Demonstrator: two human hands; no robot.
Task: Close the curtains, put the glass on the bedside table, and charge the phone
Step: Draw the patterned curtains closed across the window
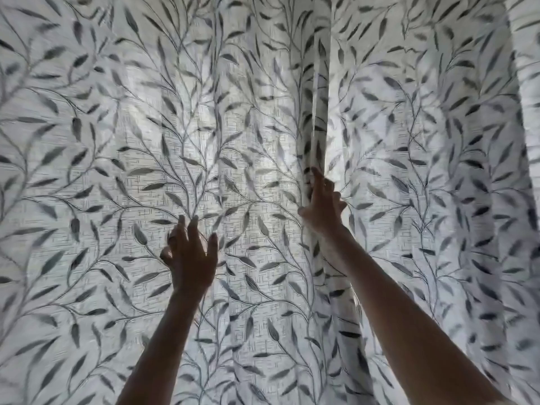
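Head view: two curtains with a grey leaf-and-twig print fill the whole frame, lit from behind. The left curtain (117, 141) hangs fairly flat and takes up well over half the width. The right curtain (423, 171) falls in deeper folds, darker towards the right side of the frame. Their inner edges meet in a bunched vertical fold right of centre. Above the hands a thin bright slit (314, 112) shows between the edges. Lower down the edges overlap and no light comes through.

The left hand (191, 258) is raised against the left curtain, well left of the meeting edges. Its fingers (193, 229) are straight and spread, pointing up, with the tips on the cloth. It is released and grips nothing. Flat, unwrinkled cloth lies all round it.

The right hand (321, 206) is at the meeting fold itself, higher than the left hand. Its forefinger (317, 179) points up along the edge of the left curtain, its thumb sticks out to the left, and the other fingers reach right onto the right curtain. The hand is blurred, and I cannot tell whether it pinches an edge or only touches it.

Both forearms rise from the bottom of the frame, the left forearm (157, 346) near the middle and the right forearm (423, 331) from the lower right corner, crossing in front of the right curtain's lower folds. The two hands are well apart, with a broad span of left curtain between them.
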